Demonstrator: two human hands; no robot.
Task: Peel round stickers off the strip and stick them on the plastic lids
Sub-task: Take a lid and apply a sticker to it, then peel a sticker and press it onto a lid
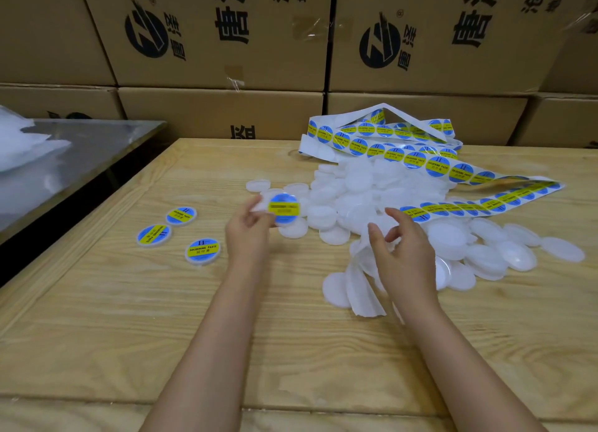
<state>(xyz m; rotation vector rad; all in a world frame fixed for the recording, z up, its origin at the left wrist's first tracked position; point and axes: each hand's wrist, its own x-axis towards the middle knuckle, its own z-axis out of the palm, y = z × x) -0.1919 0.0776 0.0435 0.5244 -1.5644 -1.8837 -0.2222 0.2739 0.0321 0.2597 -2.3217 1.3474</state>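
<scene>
My left hand (pixel 247 229) holds a white plastic lid with a blue and yellow round sticker (pixel 284 208) on it, just above the table. My right hand (pixel 401 247) hovers over the peeled end of the white backing strip (pixel 364 289), fingers loosely curled; whether it touches the strip I cannot tell. The sticker strip (pixel 417 161) winds across a heap of bare white lids (pixel 362 189). Three stickered lids (pixel 181 216) (pixel 153 235) (pixel 203 251) lie to the left on the wooden table (pixel 129 318).
Stacked cardboard boxes (pixel 210 33) form a wall behind the table. A metal table (pixel 81 147) with white plastic bags (pixel 22 147) stands at the left, across a dark gap. More bare lids (pixel 517 253) spread to the right.
</scene>
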